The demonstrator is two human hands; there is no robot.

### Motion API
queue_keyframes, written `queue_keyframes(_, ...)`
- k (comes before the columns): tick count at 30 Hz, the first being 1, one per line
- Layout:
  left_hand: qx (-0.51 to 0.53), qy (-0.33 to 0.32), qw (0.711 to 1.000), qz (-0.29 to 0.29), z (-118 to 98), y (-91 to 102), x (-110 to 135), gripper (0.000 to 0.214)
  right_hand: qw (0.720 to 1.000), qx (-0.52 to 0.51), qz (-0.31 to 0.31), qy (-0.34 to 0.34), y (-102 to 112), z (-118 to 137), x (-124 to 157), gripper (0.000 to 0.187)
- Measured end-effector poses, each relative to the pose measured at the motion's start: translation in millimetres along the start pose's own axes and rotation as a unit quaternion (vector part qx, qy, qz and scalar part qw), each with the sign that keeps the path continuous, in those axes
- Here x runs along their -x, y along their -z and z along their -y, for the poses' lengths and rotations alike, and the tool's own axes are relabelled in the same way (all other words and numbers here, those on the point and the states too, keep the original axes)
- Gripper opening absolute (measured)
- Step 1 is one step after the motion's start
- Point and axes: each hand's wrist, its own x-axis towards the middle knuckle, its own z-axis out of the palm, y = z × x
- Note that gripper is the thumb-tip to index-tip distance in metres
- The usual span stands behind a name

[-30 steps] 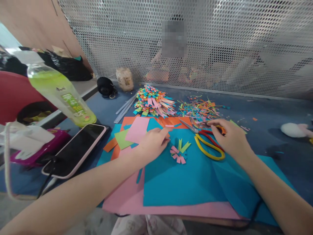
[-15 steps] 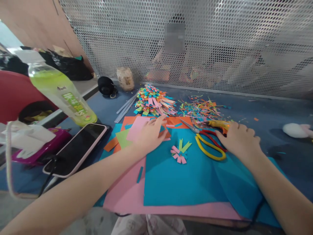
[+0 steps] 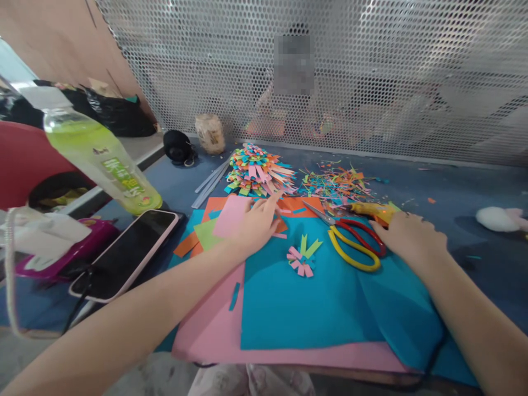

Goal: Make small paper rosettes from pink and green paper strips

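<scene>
My left hand (image 3: 256,223) lies open with its fingers stretched onto a pink paper piece (image 3: 231,215) and an orange sheet (image 3: 297,204). My right hand (image 3: 408,236) rests flat on the blue sheet (image 3: 309,300), fingertips at the rear of a yellow glue gun (image 3: 367,209) and beside red-and-yellow scissors (image 3: 357,245). It holds nothing. A small pink, green and blue paper flower (image 3: 303,258) lies between the two hands.
Behind are a pile of coloured paper flowers (image 3: 258,170) and paper scraps (image 3: 334,184). At the left are a green drink bottle (image 3: 99,159) and a phone (image 3: 124,253). A white plush (image 3: 495,219) lies far right. Behind the mesh screen (image 3: 371,77) is another person.
My left hand slid forward from the blue sheet onto the pink and orange papers. My right hand let go near the scissors' tip and drew back right, uncovering the glue gun.
</scene>
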Motion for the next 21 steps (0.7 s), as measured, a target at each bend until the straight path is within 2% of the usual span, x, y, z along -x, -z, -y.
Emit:
queue_keyframes(3,0.007,-0.002,1.000,-0.011,2,2.3,-1,0.053,1.000,-0.002,0.004,0.014,-8,-2,-8,0.058)
queue_keyframes(5,-0.004,-0.005,1.000,-0.007,1,2.0,-2,0.056,1.000,0.005,-0.014,0.016,-15,-2,-12,0.056)
queue_keyframes(10,-0.086,-0.010,0.994,0.060,-3,-2.3,-2,0.058,0.995,0.018,-0.101,0.001,-26,2,-14,0.056)
queue_keyframes(15,-0.096,-0.038,0.992,0.080,-2,-2.1,-3,0.050,0.986,0.009,-0.169,-0.005,-24,1,-14,0.050)
queue_keyframes(21,-0.108,-0.031,0.991,0.079,-3,-3.1,-2,0.051,0.981,0.015,-0.191,0.013,-23,1,-12,0.049)
